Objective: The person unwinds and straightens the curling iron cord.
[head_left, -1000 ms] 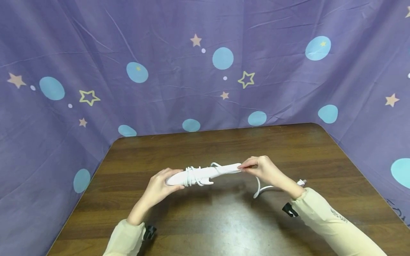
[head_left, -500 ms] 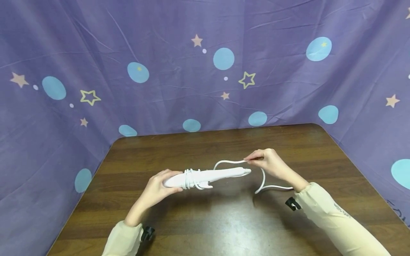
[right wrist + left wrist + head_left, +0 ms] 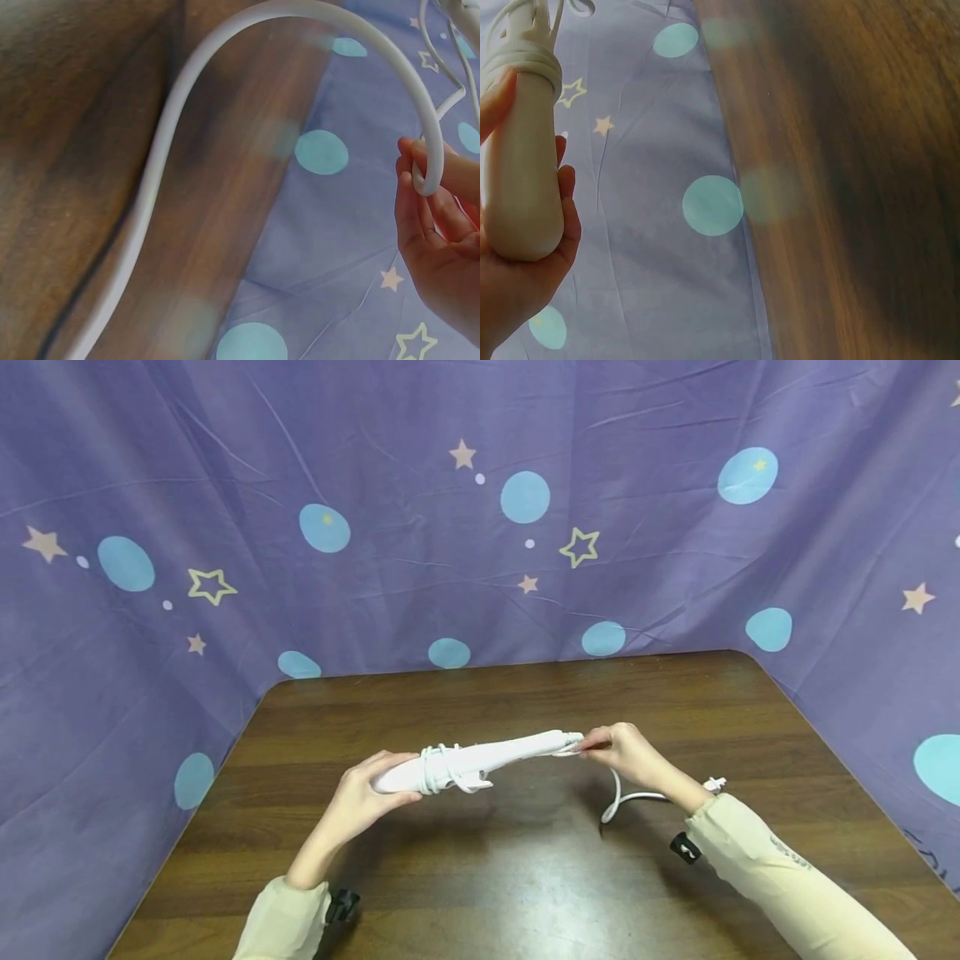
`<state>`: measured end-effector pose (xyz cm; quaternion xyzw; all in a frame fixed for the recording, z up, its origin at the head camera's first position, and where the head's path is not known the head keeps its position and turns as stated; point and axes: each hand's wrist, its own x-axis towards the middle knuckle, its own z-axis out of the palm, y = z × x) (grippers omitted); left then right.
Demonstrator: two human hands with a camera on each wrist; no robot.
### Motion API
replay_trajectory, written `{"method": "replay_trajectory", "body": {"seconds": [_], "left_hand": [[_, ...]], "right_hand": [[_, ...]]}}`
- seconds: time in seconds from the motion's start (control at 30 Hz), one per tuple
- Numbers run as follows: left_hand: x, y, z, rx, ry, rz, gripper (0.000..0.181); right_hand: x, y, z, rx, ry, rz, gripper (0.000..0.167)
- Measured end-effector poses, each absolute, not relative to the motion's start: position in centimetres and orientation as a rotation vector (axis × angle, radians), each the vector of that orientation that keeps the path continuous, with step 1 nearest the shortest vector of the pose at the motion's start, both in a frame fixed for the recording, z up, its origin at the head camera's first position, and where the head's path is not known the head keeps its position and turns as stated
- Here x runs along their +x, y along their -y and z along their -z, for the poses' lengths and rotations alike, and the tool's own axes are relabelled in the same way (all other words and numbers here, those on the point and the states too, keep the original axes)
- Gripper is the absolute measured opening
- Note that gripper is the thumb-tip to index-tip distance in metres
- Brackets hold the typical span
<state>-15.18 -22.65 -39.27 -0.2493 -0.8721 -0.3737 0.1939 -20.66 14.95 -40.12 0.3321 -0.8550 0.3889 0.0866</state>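
Note:
In the head view, a long white wand-shaped electric appliance [image 3: 517, 752] is held above the table, its narrower end to the right and slightly raised. My left hand [image 3: 367, 789] grips its thick rounded end, thumb on the near side. Several turns of white cord [image 3: 433, 770] wrap the body beside that hand, and a small tab juts out below them. My right hand [image 3: 622, 752] pinches the cord near the narrow tip. In the right wrist view, the cord [image 3: 161, 142] arches from the fingertips. The left wrist view shows the smooth thick end [image 3: 525, 172] against my palm.
The cord's free part loops down toward the brown wooden table [image 3: 525, 877], and its white plug [image 3: 715, 785] shows beyond the right wrist. A purple curtain [image 3: 390, 527] with stars and blue spots hangs behind the table. Black wrist mounts [image 3: 342, 906] sit below both cuffs.
The right hand lifted away from the wand's tip with the cord, then came back down beside it. The wand's narrow end has risen, and the left hand has shifted slightly left.

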Motion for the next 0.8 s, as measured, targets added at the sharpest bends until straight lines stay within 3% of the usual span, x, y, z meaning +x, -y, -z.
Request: {"method": "replay_trajectory", "body": {"seconds": [0.53,0.8], "left_hand": [[-15.5,23.3,39.1,-0.519,2.415,0.98,0.049],[-15.7,23.5,39.5,-0.499,2.428,0.867,0.05]], "right_hand": [[-19.5,-15.5,40.2,1.335,2.431,-1.101,0.016],[-18.6,-16.3,38.5,1.356,2.363,-1.212,0.017]]}}
